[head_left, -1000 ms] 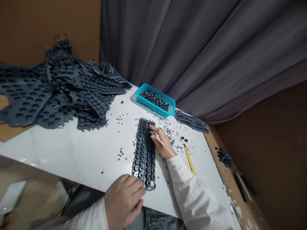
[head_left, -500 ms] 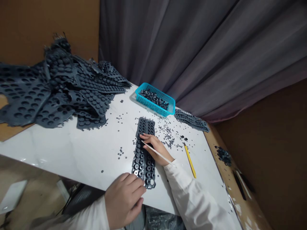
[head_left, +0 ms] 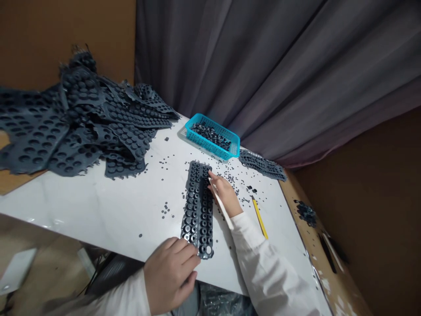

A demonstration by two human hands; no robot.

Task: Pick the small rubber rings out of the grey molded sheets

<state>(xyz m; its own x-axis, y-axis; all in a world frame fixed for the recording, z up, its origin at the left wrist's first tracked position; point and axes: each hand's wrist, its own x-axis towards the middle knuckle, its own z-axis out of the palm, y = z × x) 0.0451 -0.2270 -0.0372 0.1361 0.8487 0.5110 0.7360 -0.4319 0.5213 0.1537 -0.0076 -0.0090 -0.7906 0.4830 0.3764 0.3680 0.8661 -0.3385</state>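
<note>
A long dark grey rubber sheet point(head_left: 198, 204) with rows of round, cup-like moulded parts lies lengthwise in front of me. At its near end my left hand point(head_left: 173, 272) rests with curled fingers, the fingertips holding the sheet's edge; their exact grip is partly hidden. My right hand point(head_left: 225, 195) is at the sheet's far right side, fingers closed round a slim white tool point(head_left: 222, 210) that looks like tweezers. The tool's tip is near the right row of parts. Small dark discs point(head_left: 166, 210) are scattered on the white table point(head_left: 108, 210) on both sides of the sheet.
A blue basket point(head_left: 213, 149) holding many small dark parts stands at the back. Crumpled rubber sheets point(head_left: 82, 123) are piled at left. A flat sheet stack point(head_left: 263, 166), a yellow cutter-like tool point(head_left: 260, 217) and a dark heap point(head_left: 305, 213) are at right.
My right hand has moved right and farther up the sheet, from the left row to the right edge, and the white tool now stands steeper. My left hand stays in place.
</note>
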